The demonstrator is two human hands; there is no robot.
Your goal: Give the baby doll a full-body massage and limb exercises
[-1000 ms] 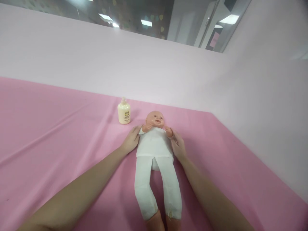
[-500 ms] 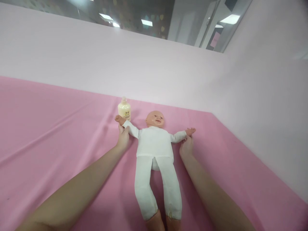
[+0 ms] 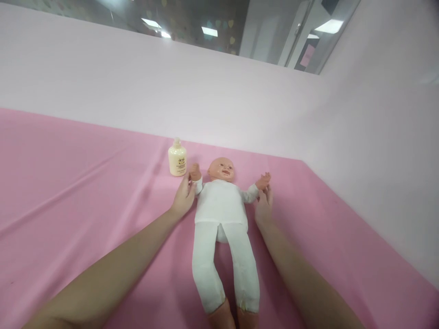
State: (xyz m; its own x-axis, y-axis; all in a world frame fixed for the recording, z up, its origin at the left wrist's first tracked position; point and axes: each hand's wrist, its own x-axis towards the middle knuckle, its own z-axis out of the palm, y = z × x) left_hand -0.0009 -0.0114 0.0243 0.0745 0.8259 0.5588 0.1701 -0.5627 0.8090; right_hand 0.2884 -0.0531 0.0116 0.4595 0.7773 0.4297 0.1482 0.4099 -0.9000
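White-clothed plastic baby doll [image 3: 221,214] is lying lengthwise away from the person, each hand's grip closing on one raised wrist: left hand [image 3: 184,197], right hand [image 3: 263,208].

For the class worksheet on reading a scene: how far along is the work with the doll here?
Done: the doll lies face up on the pink sheet, dressed in white. In hand: the left hand holds one doll arm by the wrist, bent up beside the head; the right hand holds the other. Left: the bottle stands upright beside the doll's head, untouched, cap on.
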